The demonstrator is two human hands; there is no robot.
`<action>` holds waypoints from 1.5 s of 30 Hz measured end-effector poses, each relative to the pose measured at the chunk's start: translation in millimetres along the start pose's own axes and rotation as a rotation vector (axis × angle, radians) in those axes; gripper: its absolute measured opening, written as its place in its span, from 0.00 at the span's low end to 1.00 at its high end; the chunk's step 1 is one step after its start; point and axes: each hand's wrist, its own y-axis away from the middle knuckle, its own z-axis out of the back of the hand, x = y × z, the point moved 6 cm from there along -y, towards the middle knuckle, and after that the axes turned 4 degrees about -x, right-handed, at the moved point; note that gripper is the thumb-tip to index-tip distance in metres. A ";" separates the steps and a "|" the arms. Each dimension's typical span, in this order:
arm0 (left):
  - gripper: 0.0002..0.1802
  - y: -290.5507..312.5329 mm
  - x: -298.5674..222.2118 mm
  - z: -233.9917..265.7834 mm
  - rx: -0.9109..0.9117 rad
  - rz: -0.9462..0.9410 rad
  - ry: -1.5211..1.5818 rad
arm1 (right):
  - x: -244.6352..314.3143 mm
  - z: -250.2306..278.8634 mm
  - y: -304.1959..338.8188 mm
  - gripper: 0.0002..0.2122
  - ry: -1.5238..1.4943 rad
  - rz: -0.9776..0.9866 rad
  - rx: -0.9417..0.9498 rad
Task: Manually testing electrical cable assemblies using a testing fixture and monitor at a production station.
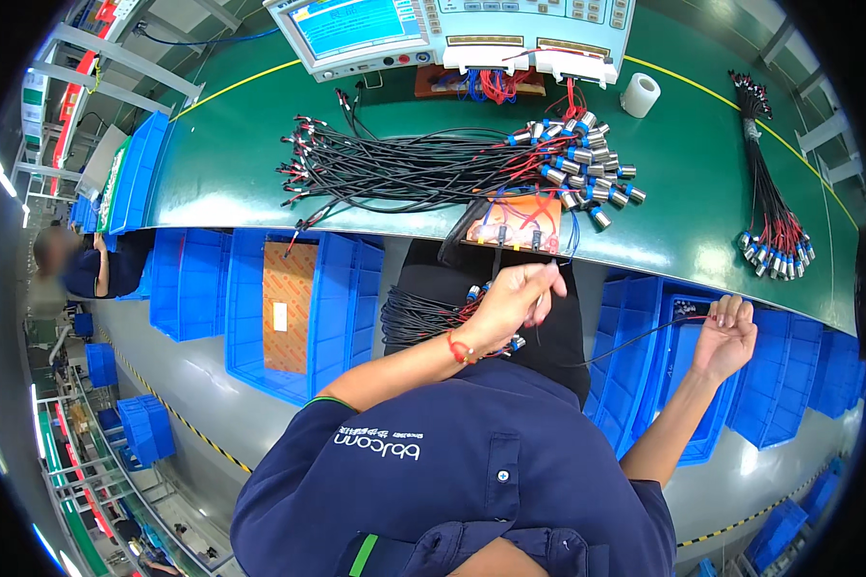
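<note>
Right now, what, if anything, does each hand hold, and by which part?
Right hand: thin cable, apparently by its reddish part. Left hand: can't tell.

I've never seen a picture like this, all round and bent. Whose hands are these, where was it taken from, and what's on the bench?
There's no robot here, only a person working bare-handed. A wide fisheye camera on their head looks down, so straight edges bend. On the green bench are a pile of black cables with silver-and-blue connectors, another cable bundle, a white cylinder and an instrument with a screen. The right hand pinches a thin cable. The left hand is near the orange board at the bench edge; whether it holds anything is hard to tell.
</note>
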 end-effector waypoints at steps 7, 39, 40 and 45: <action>0.20 67.8 -56.9 33.5 0.001 -0.187 -0.232 | 14.5 -27.8 -11.9 0.05 0.030 0.044 0.088; 0.08 54.2 -12.2 109.5 -0.062 -0.399 -1.467 | -176.8 -284.5 3.2 0.04 1.015 0.950 0.457; 0.07 49.7 -1.4 113.5 -0.026 -0.273 -1.563 | -171.9 -281.9 9.3 0.04 1.016 0.952 0.455; 0.07 47.0 -0.4 119.7 -0.017 -0.244 -1.478 | -150.4 -244.0 71.1 0.08 0.936 0.910 0.761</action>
